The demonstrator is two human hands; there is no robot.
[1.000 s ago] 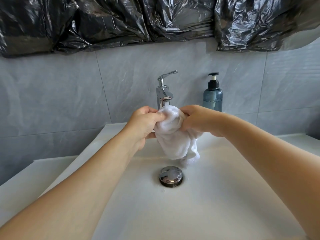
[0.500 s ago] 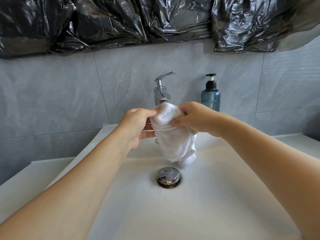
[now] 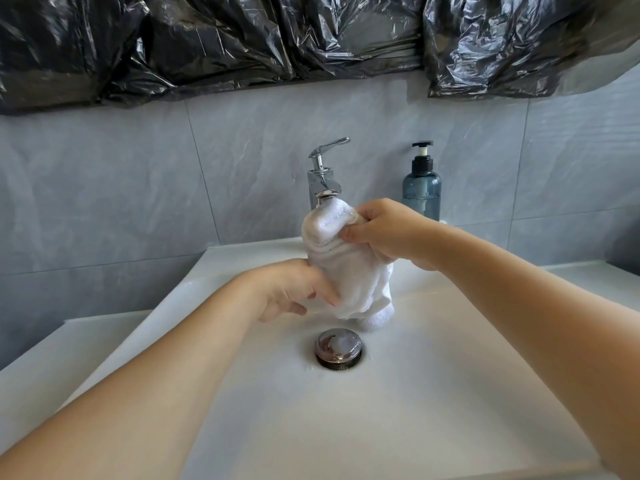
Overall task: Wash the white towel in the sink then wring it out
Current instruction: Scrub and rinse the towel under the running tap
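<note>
Grey wall tiles and black plastic sheeting (image 3: 242,39) stand behind the white sink (image 3: 433,393). From the head view, the right hand (image 3: 391,233) grips the bunched white towel (image 3: 346,265) at its top, under the faucet (image 3: 322,181). The left hand (image 3: 294,292) (half a second ago level with the right) is now lower, fingers curled on the towel's lower side above the drain (image 3: 338,348).

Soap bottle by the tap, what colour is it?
Soap bottle: translucent blue-grey, black pump; head view.
</note>
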